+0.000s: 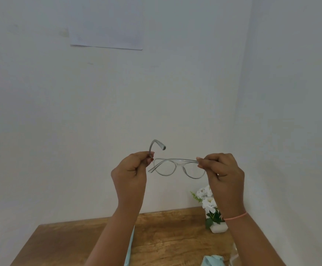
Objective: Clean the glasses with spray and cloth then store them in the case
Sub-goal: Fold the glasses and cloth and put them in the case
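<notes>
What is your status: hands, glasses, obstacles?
Both pinching: left hand on one temple, right hand on the other end. The glasses held high over table. Nothing in the way.

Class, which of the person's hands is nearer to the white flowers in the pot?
Right. The right hand is just above the white flowers, with its wrist crossing in front of them. The left hand is across the glasses, farther left.

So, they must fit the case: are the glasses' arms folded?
Not both: the left hand pinches one glasses arm, swung out, tip above that hand. The right hand hides the other: cannot tell.
</notes>
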